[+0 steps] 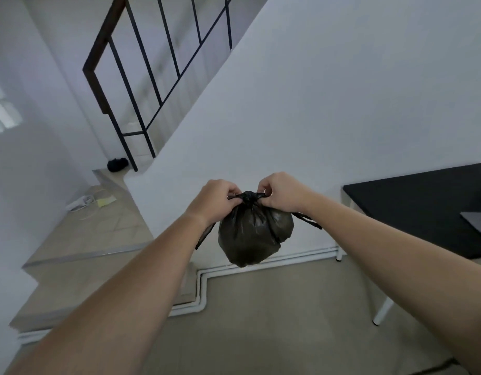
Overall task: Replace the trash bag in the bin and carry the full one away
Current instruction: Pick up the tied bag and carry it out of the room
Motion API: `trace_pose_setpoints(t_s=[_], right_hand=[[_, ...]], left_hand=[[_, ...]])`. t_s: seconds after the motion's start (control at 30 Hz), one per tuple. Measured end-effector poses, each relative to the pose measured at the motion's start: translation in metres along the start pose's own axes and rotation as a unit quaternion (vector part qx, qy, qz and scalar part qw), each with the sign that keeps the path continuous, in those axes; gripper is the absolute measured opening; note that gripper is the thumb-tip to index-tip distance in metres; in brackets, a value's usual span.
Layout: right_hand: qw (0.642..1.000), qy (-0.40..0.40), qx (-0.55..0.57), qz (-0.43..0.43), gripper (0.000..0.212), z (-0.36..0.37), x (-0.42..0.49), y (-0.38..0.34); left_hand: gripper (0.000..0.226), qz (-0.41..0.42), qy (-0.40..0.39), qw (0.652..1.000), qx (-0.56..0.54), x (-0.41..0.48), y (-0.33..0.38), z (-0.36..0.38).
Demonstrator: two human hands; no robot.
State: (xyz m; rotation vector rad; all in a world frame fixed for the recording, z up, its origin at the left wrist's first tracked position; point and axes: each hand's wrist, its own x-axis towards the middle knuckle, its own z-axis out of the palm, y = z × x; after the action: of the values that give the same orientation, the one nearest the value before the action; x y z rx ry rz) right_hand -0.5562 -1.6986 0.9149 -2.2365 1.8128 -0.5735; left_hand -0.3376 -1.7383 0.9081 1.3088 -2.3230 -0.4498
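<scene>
Both bare forearms out at chest height, converging toward 12 o'clock. Left hand (216, 198) pinched shut on the left ear of the knot; right hand (281, 193) pinched shut on the right ear, fingertips curled in, knuckles up. Between them, touching both, the gathered neck of the full trash bag (255, 234), black and bulging, hanging free in the air with nothing beneath but floor. Held this way, most likely, to draw the knot tight: opposite pulls at 9 and 3 o'clock cinch the neck, and the weight of the load below keeps the plastic taut. Two loose tie ends trailing, one down past the left wrist toward 7 o'clock, one past the right wrist toward 4 o'clock.

Bag body directly below the hands, at 6 o'clock from the knot, well clear of everything else.

Farther off, at 3 o'clock, a black worktop (423, 207) on white legs, a grey flat item at its edge. White pipes (274, 262) along the wall foot behind the bag. At 10 o'clock, tiled stair steps (79, 239), then a black stair railing (142, 77) rising toward 11. No bin in sight.
</scene>
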Motion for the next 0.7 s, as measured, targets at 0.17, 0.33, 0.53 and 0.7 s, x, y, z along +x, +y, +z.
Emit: trace_pose_setpoints(t_s=[0.17, 0.33, 0.53, 0.7], right_hand=[[1.000, -0.009, 0.010, 0.009, 0.006, 0.016, 0.066, 0.017], [0.999, -0.037, 0.021, 0.003, 0.006, 0.042, 0.133, 0.044], [0.995, -0.096, 0.032, -0.001, 0.007, 0.084, 0.208, 0.094], [0.988, -0.152, 0.039, -0.002, 0.002, 0.132, 0.257, 0.135]], left_hand=[[0.011, -0.010, 0.001, 1.000, -0.028, 0.055, -0.043, 0.004], [0.012, -0.036, -0.005, 0.999, -0.029, 0.110, -0.086, 0.023], [0.014, -0.091, -0.032, 0.995, -0.038, 0.171, -0.134, 0.061], [0.015, -0.140, -0.061, 0.987, -0.055, 0.210, -0.178, 0.104]])
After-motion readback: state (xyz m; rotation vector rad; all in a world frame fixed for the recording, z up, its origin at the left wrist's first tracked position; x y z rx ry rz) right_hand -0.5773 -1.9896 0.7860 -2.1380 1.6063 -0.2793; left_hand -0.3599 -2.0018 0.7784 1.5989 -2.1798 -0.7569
